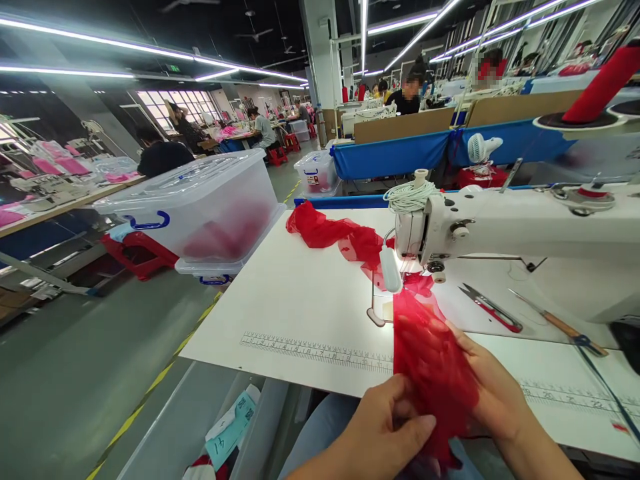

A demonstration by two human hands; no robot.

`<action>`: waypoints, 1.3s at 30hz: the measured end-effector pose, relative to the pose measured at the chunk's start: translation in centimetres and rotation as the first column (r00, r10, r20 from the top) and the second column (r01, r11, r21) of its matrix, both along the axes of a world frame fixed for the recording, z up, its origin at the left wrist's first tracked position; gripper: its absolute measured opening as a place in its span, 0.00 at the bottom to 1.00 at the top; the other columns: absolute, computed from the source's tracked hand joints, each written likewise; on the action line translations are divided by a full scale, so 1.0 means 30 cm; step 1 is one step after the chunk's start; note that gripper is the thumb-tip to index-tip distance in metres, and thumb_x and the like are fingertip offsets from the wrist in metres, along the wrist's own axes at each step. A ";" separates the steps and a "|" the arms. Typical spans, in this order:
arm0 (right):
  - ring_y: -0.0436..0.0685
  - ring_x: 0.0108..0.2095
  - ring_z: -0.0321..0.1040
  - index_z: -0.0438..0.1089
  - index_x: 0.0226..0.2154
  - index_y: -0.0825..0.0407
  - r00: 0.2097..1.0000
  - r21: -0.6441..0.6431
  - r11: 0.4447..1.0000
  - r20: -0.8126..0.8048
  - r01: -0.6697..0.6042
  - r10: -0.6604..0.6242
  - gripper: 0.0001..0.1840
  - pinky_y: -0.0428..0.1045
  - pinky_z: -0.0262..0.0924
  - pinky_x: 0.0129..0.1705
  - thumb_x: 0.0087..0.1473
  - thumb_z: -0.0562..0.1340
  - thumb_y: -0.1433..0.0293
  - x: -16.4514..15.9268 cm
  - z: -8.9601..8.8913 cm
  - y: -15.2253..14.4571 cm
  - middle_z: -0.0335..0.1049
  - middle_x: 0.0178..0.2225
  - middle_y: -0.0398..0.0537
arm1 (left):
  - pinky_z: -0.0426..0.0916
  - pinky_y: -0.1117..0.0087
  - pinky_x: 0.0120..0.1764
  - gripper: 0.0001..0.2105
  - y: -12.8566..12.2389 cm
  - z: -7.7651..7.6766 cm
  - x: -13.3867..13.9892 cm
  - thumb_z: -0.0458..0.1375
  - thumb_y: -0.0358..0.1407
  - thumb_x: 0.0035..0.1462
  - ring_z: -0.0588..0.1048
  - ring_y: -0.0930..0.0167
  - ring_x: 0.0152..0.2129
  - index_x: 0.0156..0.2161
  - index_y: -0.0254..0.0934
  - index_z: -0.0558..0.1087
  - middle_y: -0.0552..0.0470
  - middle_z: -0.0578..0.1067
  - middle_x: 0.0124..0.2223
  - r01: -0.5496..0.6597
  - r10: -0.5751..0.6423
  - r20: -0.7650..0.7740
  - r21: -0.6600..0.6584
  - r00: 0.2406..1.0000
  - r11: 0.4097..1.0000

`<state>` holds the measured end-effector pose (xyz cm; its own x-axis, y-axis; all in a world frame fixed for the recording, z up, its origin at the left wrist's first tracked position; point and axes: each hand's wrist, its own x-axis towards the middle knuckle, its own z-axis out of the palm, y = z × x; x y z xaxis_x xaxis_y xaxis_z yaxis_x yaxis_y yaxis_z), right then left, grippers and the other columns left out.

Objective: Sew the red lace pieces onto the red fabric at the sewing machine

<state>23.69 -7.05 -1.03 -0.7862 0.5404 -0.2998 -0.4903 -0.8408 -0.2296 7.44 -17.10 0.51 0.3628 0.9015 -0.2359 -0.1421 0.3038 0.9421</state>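
Both hands (395,427) pinch sheer, crinkled red fabric (430,360).

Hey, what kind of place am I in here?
Most likely a garment factory sewing floor: a white sewing machine with red sheer fabric under it, thread snips beside it, and other workers seated at rows of stations.

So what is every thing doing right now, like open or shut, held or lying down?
Sheer red fabric strip: held by both hands, running under the machine's needle area.
Left hand: pinching the fabric's near end.
Right hand: gripping the fabric from the right.
White sewing machine: upright on the table.
Red-handled thread snips: lying flat, untouched.
Clear plastic storage bin: lid shut.
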 end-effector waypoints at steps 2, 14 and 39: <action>0.52 0.35 0.77 0.75 0.39 0.53 1.000 -0.034 0.999 -0.020 -0.023 0.023 0.09 0.45 0.72 0.36 0.58 0.65 0.65 0.016 0.000 -0.013 0.80 0.35 0.44 | 0.65 0.72 0.30 0.28 -0.003 0.004 0.006 0.63 0.57 0.51 0.71 0.73 0.22 0.44 0.34 0.67 0.52 0.72 0.27 0.051 -0.048 0.044 -0.059 0.998 0.997; 0.55 0.35 0.77 0.74 0.43 0.47 0.976 0.207 0.978 0.206 0.033 -0.077 0.16 0.50 0.72 0.36 0.51 0.71 0.64 0.042 0.071 -0.140 0.78 0.37 0.45 | 0.55 0.72 0.27 0.22 -0.013 0.081 -0.064 0.58 0.56 0.55 0.61 0.74 0.23 0.30 0.36 0.67 0.56 0.65 0.26 0.157 -0.081 -0.472 0.124 0.878 0.980; 0.64 0.45 0.72 0.76 0.46 0.48 0.808 0.366 0.903 0.446 0.227 -0.384 0.25 0.57 0.65 0.48 0.47 0.69 0.53 -0.057 0.020 -0.196 0.77 0.43 0.52 | 0.71 0.73 0.31 0.20 0.146 0.113 -0.065 0.65 0.50 0.53 0.75 0.72 0.27 0.37 0.33 0.73 0.50 0.76 0.32 -0.213 0.274 0.352 -0.202 0.895 0.956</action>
<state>21.99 -12.94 -0.43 -0.3495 0.8481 -0.3982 -0.4626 -0.5258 -0.7138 5.50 -12.71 3.89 0.2256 0.9360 -0.2703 -0.5608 0.3517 0.7495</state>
